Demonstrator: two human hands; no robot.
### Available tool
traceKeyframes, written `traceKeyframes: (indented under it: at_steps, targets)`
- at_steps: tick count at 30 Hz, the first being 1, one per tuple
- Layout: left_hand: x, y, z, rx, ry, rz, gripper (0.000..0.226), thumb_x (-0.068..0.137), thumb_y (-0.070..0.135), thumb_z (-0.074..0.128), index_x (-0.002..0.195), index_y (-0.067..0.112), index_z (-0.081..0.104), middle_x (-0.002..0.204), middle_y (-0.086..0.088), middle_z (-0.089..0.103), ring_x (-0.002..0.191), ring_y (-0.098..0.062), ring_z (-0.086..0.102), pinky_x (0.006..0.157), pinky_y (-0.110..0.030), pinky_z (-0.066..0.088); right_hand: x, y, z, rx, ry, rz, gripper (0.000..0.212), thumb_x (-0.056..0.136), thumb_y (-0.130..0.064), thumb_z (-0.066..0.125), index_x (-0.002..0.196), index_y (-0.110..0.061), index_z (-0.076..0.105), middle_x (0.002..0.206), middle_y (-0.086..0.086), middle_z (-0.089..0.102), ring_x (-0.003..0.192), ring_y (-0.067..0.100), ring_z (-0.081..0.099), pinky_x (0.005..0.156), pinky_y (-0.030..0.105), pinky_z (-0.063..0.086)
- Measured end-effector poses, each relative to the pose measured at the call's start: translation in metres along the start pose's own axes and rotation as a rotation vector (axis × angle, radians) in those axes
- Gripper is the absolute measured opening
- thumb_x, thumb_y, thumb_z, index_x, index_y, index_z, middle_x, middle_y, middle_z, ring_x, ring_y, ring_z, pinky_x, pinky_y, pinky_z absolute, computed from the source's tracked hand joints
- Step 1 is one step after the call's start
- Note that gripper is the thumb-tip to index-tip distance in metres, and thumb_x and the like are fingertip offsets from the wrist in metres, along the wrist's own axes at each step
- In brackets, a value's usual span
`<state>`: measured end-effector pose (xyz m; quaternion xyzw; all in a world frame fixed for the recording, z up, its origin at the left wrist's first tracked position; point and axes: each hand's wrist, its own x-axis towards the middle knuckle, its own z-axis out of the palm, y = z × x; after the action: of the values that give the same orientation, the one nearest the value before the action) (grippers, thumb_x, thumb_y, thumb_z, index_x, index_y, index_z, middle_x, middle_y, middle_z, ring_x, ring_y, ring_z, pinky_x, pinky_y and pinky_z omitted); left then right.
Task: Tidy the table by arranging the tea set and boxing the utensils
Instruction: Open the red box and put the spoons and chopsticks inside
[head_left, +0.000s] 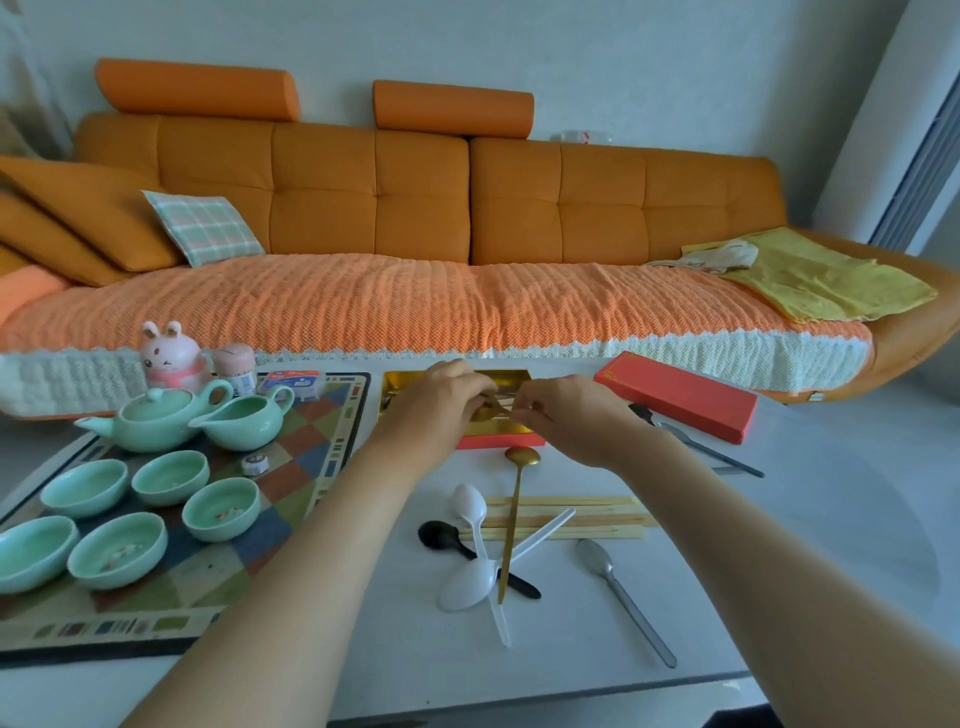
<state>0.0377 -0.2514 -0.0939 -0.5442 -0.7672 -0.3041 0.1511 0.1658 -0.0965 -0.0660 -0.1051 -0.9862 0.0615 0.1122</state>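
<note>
left hand, right hand over gold box, fingers pinching gold utensil — mostly hidden

No lettering is readable. Print on the small blue-and-red flat box, the pink-capped jar label and the red cardboard lid gold mark, upper centre, is blurred.

We count: 5 green cups | 1 teapot | 1 pitcher | 2 white plastic spoons | 1 black spoon | 1 gold spoon | 2 steel utensils | 1 red lid | chopsticks: count unclear
</note>
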Motion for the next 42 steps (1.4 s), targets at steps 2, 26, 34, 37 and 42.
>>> traceKeyframes:
  at_steps: [2,26,34,37,42]
  targets:
    - [0.003,-0.013,-0.007,0.006,0.021,-0.055,0.020,0.096,0.009,0.057,0.109,0.013,0.072,0.103,-0.001,0.064,0.097,-0.021,0.059,0.078,-0.042,0.051,0.009,-0.005,0.002,0.058,-0.005,-0.006,0.023,0.101,-0.038,0.047,0.102,-0.023,0.065,0.087,-0.001,0.066,0.071,0.015,0.060,0.063,0.038,0.053]
    - [-0.001,-0.088,0.010,0.176,-0.254,-0.344,0.057,0.103,0.049,0.030,0.148,0.015,0.039,0.152,0.002,0.038,0.140,-0.017,0.031,0.114,-0.037,0.025,0.116,0.006,0.063,0.078,0.000,0.176,0.051,0.092,0.005,0.037,0.114,-0.026,0.071,0.108,0.005,0.062,0.085,0.024,0.062,0.074,0.038,0.057]
    - [0.001,-0.081,0.009,0.278,-0.402,-0.353,0.070,0.098,0.063,0.018,0.152,0.021,0.032,0.159,0.005,0.028,0.146,-0.018,0.021,0.119,-0.043,0.017,0.105,0.006,0.058,0.095,-0.096,0.138,0.034,0.098,-0.018,0.041,0.114,-0.024,0.070,0.103,0.004,0.069,0.079,0.019,0.063,0.071,0.034,0.056]
    - [0.001,-0.076,0.008,0.286,-0.415,-0.354,0.070,0.099,0.062,0.017,0.155,0.022,0.026,0.162,0.005,0.019,0.149,-0.016,0.014,0.121,-0.041,0.011,0.096,0.004,0.053,0.121,-0.130,0.116,0.033,0.101,-0.026,0.040,0.121,-0.025,0.066,0.099,0.004,0.068,0.076,0.017,0.060,0.070,0.033,0.052]
    - [0.000,-0.064,0.007,0.286,-0.285,-0.248,0.063,0.100,0.057,0.024,0.149,0.021,0.035,0.159,0.004,0.025,0.145,-0.016,0.014,0.118,-0.042,0.017,0.083,-0.001,0.047,0.133,0.010,0.015,0.030,0.099,-0.020,0.045,0.120,-0.021,0.066,0.115,0.003,0.062,0.102,0.022,0.059,0.090,0.039,0.051]
